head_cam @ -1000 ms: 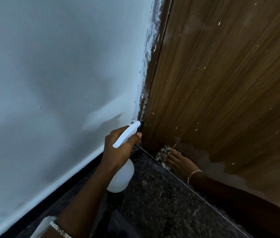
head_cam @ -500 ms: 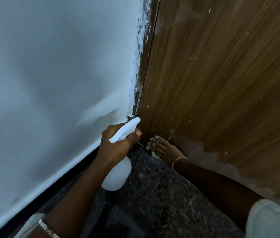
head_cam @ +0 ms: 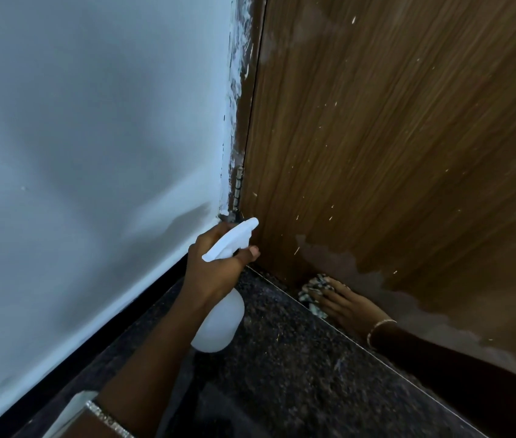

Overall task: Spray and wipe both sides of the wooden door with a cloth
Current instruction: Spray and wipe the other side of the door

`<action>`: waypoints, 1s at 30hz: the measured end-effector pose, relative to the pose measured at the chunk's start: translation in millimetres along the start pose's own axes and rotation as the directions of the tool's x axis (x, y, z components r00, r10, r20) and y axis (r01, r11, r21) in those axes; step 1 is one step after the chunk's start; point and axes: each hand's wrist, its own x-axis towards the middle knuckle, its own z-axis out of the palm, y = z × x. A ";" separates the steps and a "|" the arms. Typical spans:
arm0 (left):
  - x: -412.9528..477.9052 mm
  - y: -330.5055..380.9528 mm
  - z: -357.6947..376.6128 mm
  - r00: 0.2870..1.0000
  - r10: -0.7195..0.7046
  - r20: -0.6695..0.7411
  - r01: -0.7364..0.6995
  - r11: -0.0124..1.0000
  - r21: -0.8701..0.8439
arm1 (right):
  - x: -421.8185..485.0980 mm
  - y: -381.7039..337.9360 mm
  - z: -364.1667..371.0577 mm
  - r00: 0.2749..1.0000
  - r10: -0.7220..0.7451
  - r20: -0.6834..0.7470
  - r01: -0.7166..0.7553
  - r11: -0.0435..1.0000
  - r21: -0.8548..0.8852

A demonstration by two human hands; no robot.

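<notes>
The wooden door point(head_cam: 408, 137) filled the right of the view, its brown grain flecked with small white specks. A pale, dull patch point(head_cam: 360, 273) spread along the door's lower part, widening toward its right end. On the door's left edge a metal hinge point(head_cam: 238, 188) sat low down, with rough white paint smeared up the frame above it. Left of the door stood a plain white wall point(head_cam: 92, 137), finished at its base by a black skirting point(head_cam: 92, 349) that ran in toward the door's bottom corner. A dark speckled floor point(head_cam: 297, 374) lay below the door.

The left hand point(head_cam: 215, 270) held a white spray bottle point(head_cam: 218, 324) just in front of the door's hinge corner. Its fingers were wrapped round the bottle's neck and the thumb lay across the front under the spray head. The nozzle pointed at the door just below the hinge, close to the wood. Whether a finger sat on the trigger could not be made out, as the hand hid it. A sparkling bracelet point(head_cam: 108, 417) circled that wrist, well back from the door.

The right hand point(head_cam: 349, 306) was down at the foot of the door, to the right of the bottle. Its fingers lay fairly straight on a patterned cloth point(head_cam: 310, 289), pressing the bunched fabric against the door where it met the floor. The cloth showed only past the fingertips, at the left end of the pale patch. A thin bangle point(head_cam: 379, 327) sat on that wrist, close to the door's bottom edge.
</notes>
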 end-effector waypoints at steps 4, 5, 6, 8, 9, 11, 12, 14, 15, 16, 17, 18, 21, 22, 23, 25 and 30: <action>-7.7 11.1 8.0 1.000 -0.005 0.006 0.005 1.000 -0.007 | -32.8 -11.4 17.3 1.000 -0.002 -0.001 0.002 1.000 -0.008; -9.3 13.3 9.7 1.000 -0.002 0.003 0.002 1.000 -0.010 | -33.5 -10.5 16.2 1.000 0.001 0.017 -0.001 1.000 -0.007; -10.8 15.6 11.2 1.000 -0.001 0.003 0.001 1.000 -0.012 | -29.1 -9.2 15.2 1.000 0.010 0.030 -0.010 1.000 -0.004; -12.0 17.2 12.5 1.000 -0.002 0.003 0.002 1.000 -0.006 | -16.2 -1.0 3.4 1.000 0.029 0.009 -0.029 1.000 0.007; -12.0 16.9 12.5 1.000 -0.004 0.006 0.004 1.000 0.000 | -7.5 6.5 -4.3 0.999 0.041 -0.007 -0.041 0.999 -0.001; -10.2 14.0 11.3 1.000 -0.004 0.020 0.004 1.000 -0.008 | 12.6 31.8 -23.5 0.985 0.130 -0.116 -0.130 0.991 0.004; -9.9 12.9 10.9 0.999 -0.004 0.033 0.005 1.000 -0.024 | 23.1 49.0 -34.9 0.956 0.202 -0.213 -0.205 0.979 0.006; -10.1 11.5 9.6 0.998 0.005 0.057 -0.003 0.999 -0.036 | 38.7 83.7 -59.6 0.865 0.369 -0.340 -0.370 0.927 0.065; -9.8 10.1 9.0 0.998 0.009 0.068 -0.007 1.000 -0.028 | 42.6 96.7 -69.3 0.816 0.445 -0.369 -0.442 0.892 0.099; -9.9 9.4 8.2 0.997 0.013 0.077 -0.011 1.000 -0.016 | 45.6 102.7 -73.8 0.770 0.511 -0.384 -0.500 0.855 0.136; -9.3 8.1 7.2 0.997 0.012 0.082 -0.012 1.000 -0.008 | 46.8 104.9 -79.1 0.731 0.562 -0.386 -0.552 0.820 0.149; -8.9 6.8 6.2 0.996 0.007 0.084 -0.006 1.000 -0.014 | 47.0 102.5 -81.6 0.714 0.591 -0.376 -0.581 0.800 0.153; -6.1 2.1 3.0 0.996 -0.010 0.094 0.017 0.998 -0.067 | 54.0 85.4 -69.8 0.786 0.559 -0.265 -0.529 0.829 0.180; -5.0 0.4 2.3 0.995 -0.012 0.100 0.019 0.997 -0.073 | 57.6 76.1 -60.1 0.845 0.493 -0.209 -0.468 0.869 0.157; -4.2 -1.2 2.2 0.994 -0.010 0.106 0.017 0.997 -0.071 | 61.5 65.6 -50.4 0.896 0.417 -0.156 -0.401 0.908 0.124; -2.3 -5.0 2.1 0.994 -0.007 0.110 0.014 0.998 -0.065 | 70.8 42.2 -36.2 0.961 0.262 -0.086 -0.264 0.964 -0.012; 0.9 -10.5 7.4 0.994 -0.005 0.113 0.007 1.000 -0.018 | 70.6 18.5 -34.1 0.989 0.147 -0.020 -0.148 0.980 -0.136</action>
